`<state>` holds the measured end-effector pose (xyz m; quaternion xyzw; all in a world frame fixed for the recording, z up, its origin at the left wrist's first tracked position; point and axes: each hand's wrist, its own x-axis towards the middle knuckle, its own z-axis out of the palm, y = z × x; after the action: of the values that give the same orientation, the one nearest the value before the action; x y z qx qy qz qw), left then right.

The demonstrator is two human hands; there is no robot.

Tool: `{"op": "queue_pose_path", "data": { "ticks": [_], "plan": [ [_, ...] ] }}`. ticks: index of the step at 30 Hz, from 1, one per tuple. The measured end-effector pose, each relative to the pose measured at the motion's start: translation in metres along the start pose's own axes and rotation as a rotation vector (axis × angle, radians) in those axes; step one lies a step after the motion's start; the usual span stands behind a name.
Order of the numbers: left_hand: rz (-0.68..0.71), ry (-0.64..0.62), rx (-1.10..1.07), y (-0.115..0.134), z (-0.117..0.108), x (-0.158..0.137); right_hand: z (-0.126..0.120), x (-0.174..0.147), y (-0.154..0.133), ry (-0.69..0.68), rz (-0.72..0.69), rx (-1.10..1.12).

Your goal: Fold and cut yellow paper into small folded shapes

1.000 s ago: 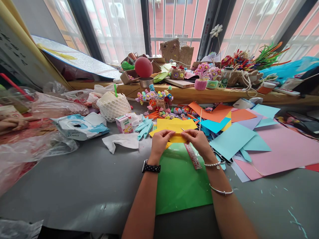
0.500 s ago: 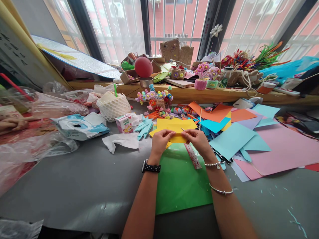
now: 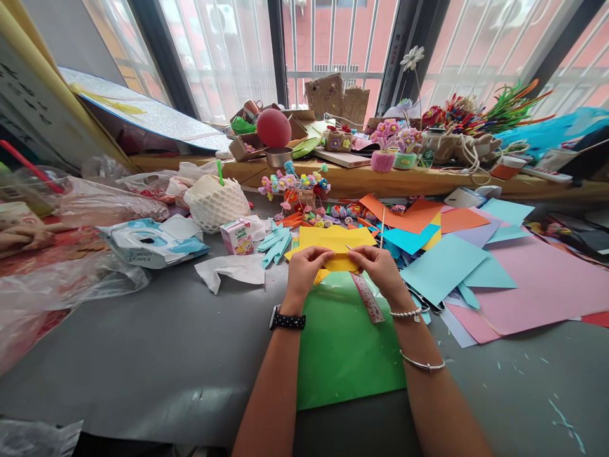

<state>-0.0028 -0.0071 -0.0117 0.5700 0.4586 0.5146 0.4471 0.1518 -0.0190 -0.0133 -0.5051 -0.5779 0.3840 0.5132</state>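
Note:
Between my two hands, a small piece of yellow paper is stretched out, and a fold seems to run along its upper edge. My left hand pinches its left end with thumb and forefinger. The right end is pinched in my right hand. Behind it lies a larger yellow sheet. Below my hands, a green sheet rests on the grey table. A patterned ruler-like strip lies on the green sheet, its upper end partly hidden by my right hand.
Coloured paper sheets and partly covered scissors lie to the right. A wet-wipe pack, a white tissue and a small box are to the left. Flower crafts stand behind. Another person's hand rests at far left.
Both hands keep their pinch on the small yellow paper. My right fingertips have shifted very slightly; everything else looks the same.

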Motion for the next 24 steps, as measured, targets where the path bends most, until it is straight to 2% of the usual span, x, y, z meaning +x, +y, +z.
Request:
{"op": "queue_pose_path", "data": {
  "ticks": [5,17,20,24],
  "plan": [
    [-0.014,0.03,-0.059,0.0015,0.0005,0.0008,-0.0016,0.001,0.0014,0.011,-0.005,0.012],
    [0.026,0.092,-0.018,0.0011,0.0016,0.0002,0.0014,0.0005,0.0011,0.046,-0.049,-0.031],
    [0.016,0.042,-0.043,0.0012,0.0004,0.0001,0.001,0.0001,0.0014,0.047,-0.053,-0.043],
    [-0.04,-0.107,-0.089,-0.0005,-0.0002,0.0002,0.0004,-0.0008,0.0,0.047,-0.063,-0.049]
  ]
}}
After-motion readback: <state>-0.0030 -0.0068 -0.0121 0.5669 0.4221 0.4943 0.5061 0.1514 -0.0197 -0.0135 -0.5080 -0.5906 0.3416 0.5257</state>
